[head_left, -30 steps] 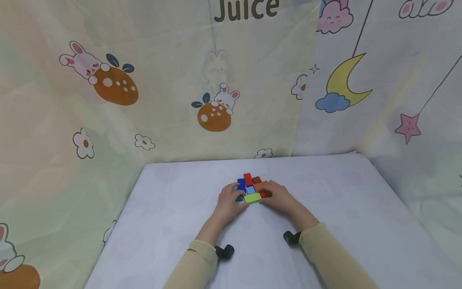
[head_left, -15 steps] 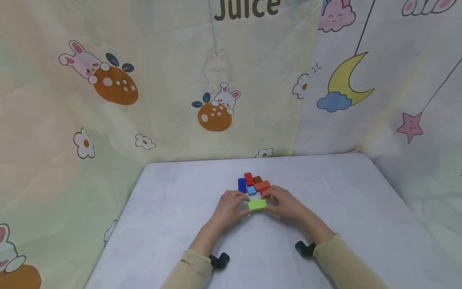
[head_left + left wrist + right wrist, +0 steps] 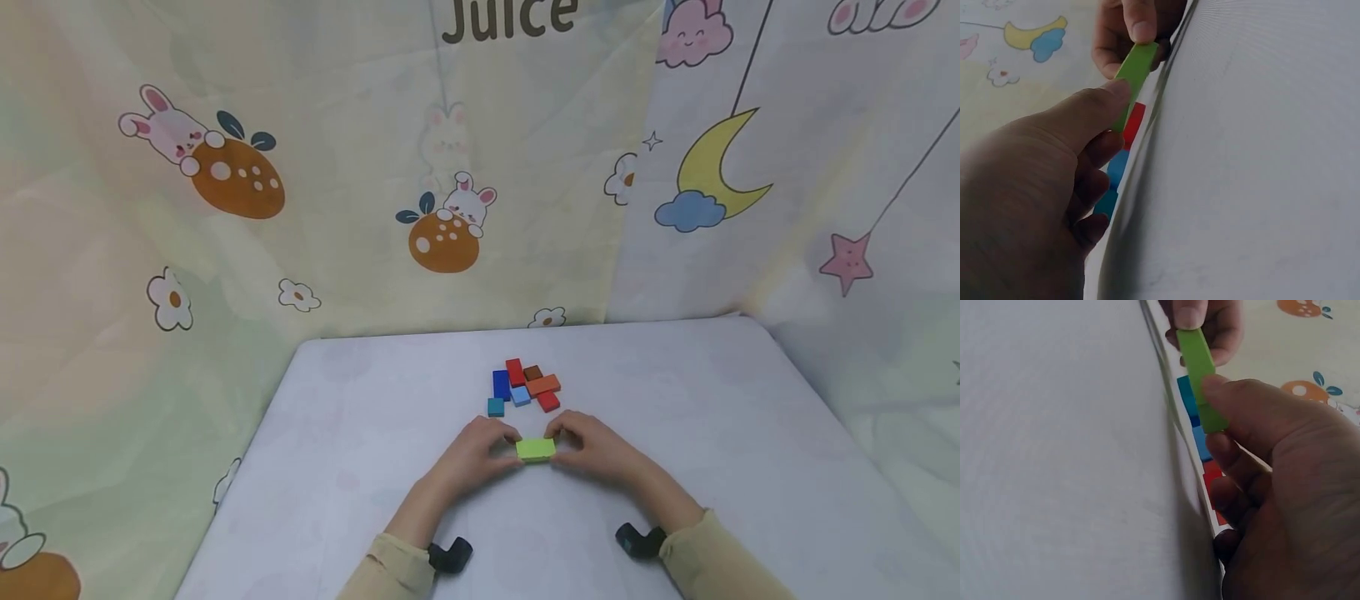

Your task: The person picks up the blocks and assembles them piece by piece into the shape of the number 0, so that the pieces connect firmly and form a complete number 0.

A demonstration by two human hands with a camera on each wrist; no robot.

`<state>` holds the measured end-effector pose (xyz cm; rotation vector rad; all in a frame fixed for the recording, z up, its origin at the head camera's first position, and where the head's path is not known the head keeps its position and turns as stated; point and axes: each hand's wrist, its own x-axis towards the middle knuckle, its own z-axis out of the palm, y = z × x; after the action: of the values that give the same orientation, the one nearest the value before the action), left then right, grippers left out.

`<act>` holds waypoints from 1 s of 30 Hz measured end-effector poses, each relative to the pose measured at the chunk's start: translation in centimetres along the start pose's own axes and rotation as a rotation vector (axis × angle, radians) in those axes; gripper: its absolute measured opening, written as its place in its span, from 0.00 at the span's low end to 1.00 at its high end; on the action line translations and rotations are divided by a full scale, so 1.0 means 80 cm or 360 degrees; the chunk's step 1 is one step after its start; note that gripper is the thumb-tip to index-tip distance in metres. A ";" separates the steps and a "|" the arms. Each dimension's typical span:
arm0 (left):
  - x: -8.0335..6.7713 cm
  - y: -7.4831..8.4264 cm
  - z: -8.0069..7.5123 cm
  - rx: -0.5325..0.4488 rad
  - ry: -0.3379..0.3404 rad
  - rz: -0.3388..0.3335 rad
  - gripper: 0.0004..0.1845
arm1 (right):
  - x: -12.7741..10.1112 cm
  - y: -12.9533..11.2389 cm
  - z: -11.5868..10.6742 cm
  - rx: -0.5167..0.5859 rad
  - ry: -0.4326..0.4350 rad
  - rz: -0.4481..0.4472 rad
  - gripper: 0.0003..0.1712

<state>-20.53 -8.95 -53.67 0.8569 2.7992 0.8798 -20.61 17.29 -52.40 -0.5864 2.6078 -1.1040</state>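
Observation:
In the head view a light green block (image 3: 536, 450) is held level in front of the person, between the two hands. My left hand (image 3: 474, 454) pinches its left end between thumb and fingers. At the right end, the thumb and fingers of my right hand (image 3: 596, 450) pinch it as well. Seen from the right wrist, the green block (image 3: 1196, 362) has a faint line across its side near the right thumb. Both wrist views show a thumb pressed on the block at each end; the fingertips behind it are partly hidden.
Beyond the hands, several loose blocks lie grouped on the white table (image 3: 360, 417): teal (image 3: 496, 407), dark blue (image 3: 501, 385), light blue (image 3: 521, 396), red (image 3: 549, 402), orange (image 3: 543, 385) and brown (image 3: 532, 372) among them. A printed cloth (image 3: 337, 167) hangs behind the table.
Both hands have drawn the green block away from the other blocks, toward the person. The teal block and the lower red block, partly covered before, now show fully.

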 end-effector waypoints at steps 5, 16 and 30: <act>-0.004 0.000 0.003 -0.0011 -0.0017 -0.0003 0.18 | -0.002 0.005 0.004 -0.0022 -0.0003 -0.0012 0.16; -0.005 -0.003 0.007 0.0050 -0.0056 0.0045 0.18 | -0.005 0.007 0.009 -0.0183 -0.0008 -0.0095 0.17; -0.004 -0.004 0.007 0.0079 -0.0062 0.0051 0.18 | -0.005 0.006 0.009 -0.0254 -0.0002 -0.0121 0.18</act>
<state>-20.23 -9.04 -54.35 0.9180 2.7928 0.7919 -20.13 17.31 -53.24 -0.7250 2.7102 -0.9210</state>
